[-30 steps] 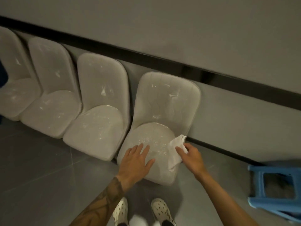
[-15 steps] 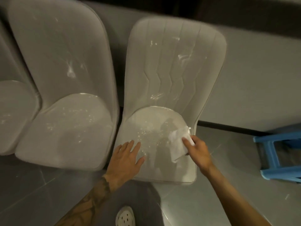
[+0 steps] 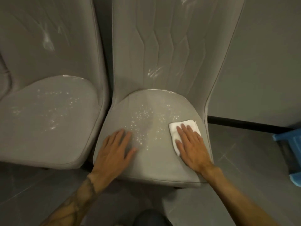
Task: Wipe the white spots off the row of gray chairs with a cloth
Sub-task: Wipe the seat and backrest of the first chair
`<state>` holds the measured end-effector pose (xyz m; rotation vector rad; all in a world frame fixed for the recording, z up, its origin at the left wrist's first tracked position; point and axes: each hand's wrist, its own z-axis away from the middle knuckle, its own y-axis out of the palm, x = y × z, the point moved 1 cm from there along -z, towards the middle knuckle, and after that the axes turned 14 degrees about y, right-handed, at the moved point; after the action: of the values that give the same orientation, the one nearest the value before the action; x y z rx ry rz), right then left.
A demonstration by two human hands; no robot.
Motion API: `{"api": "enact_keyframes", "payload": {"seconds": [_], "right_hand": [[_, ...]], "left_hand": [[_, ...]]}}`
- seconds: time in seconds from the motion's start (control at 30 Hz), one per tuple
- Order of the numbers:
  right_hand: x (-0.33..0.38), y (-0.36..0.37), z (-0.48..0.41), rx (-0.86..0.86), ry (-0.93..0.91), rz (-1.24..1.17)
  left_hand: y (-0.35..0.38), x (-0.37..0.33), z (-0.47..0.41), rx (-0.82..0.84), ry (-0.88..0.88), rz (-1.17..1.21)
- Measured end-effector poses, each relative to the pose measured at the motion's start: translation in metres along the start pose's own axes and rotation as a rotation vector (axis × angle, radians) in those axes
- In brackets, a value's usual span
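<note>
We see one white cloth (image 3: 173, 130) pressed flat on the gray chair (image 3: 156, 163), at the right edge of its seat.

The right hand (image 3: 190, 147) lies on the cloth, its straight, spread fingers pressing it down. The left hand (image 3: 112, 149) rests flat and open on the seat's left front, holding nothing. Between them, across the seat's middle, white spots (image 3: 141, 118) speckle the upholstery, and a white smear (image 3: 153, 72) marks the backrest just above the seat. We count two chairs: this one and a second chair (image 3: 48, 115) close to the seat's left, also spotted; we cannot tell whether they touch. To the seat's right stands a plain gray wall (image 3: 268, 62) with a black baseboard (image 3: 244, 123). Dark gray floor tiles (image 3: 236, 160) lie below and to the right of the seat. One blue stool (image 3: 291, 144) shows well to the seat's right, cut off by the frame edge.
</note>
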<state>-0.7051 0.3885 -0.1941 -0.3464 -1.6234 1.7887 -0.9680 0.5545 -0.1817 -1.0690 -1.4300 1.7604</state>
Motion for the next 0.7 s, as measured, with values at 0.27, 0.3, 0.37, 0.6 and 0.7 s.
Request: {"api": "enact_keyframes", "payload": {"seconds": [0.27,0.3,0.37,0.6,0.7], "right_hand": [[-0.001,0.007,-0.065,-0.051,0.075,0.052],[0.005,0.008,-0.067,-0.056,0.096,0.045],[0.016,0.017,-0.056,-0.060,0.063,0.049],[-0.023,-0.001,-0.063,-0.080,-0.098,0.046],[-0.019,-0.010,-0.093,-0.109,-0.022,0.046]], "left_hand": [[0.028,0.002,0.017,-0.157,-0.108,-0.047],[0.033,0.001,0.019,-0.171,-0.119,-0.030],[0.042,0.000,0.021,-0.203,-0.138,0.005],[0.050,0.001,0.018,-0.278,-0.161,0.029],[0.050,-0.001,0.018,-0.273,-0.155,-0.005]]}}
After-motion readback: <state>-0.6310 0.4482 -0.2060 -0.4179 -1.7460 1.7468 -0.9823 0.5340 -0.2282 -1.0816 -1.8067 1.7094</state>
